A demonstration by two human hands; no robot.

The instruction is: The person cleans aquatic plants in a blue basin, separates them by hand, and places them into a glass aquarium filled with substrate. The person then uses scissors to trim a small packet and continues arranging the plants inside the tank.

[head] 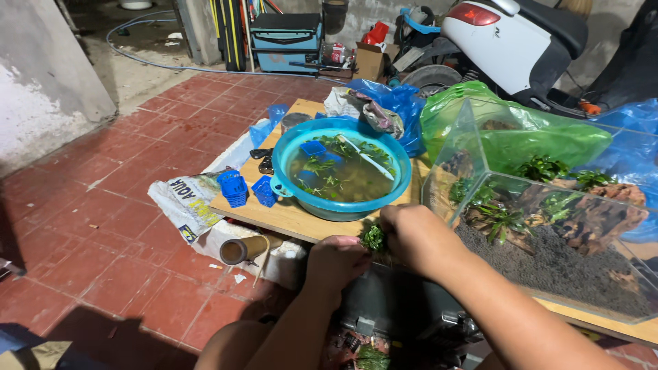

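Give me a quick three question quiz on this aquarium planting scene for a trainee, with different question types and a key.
1. True or false: the blue basin holds water and plant pieces.
2. What do the left hand and right hand hold between them? A) small green plant B) cardboard tube C) blue basket
3. Fill in: the glass tank stands to the ____ of the basin.

Key: 1 true; 2 A; 3 right. Dark gravel and driftwood lie in the tank.
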